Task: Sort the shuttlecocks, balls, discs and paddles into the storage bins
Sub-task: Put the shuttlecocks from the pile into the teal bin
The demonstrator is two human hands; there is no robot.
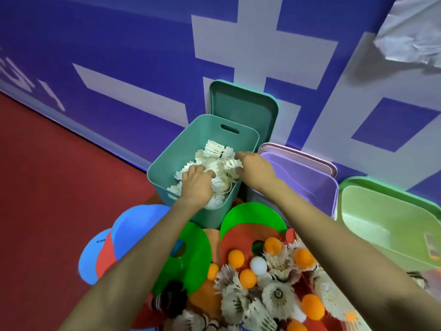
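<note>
A teal bin (181, 144) stands by the wall, filled with white shuttlecocks (218, 155). Both my hands reach into it. My left hand (195, 183) lies on the shuttlecocks at the bin's near left, fingers spread and slightly curled. My right hand (254, 167) sits at the bin's right rim, its fingertips among the shuttlecocks; whether it holds one is hidden. Below my arms lies a heap of worn shuttlecocks (278, 293), orange balls (236, 258), one white ball (259, 265) and flat discs in green (193, 254), blue (138, 223) and red (238, 240).
A purple bin (307, 185) and a green bin (391, 218) stand to the right of the teal one. A teal lid (243, 106) leans on the blue and white wall behind. Red floor (59, 187) spreads to the left.
</note>
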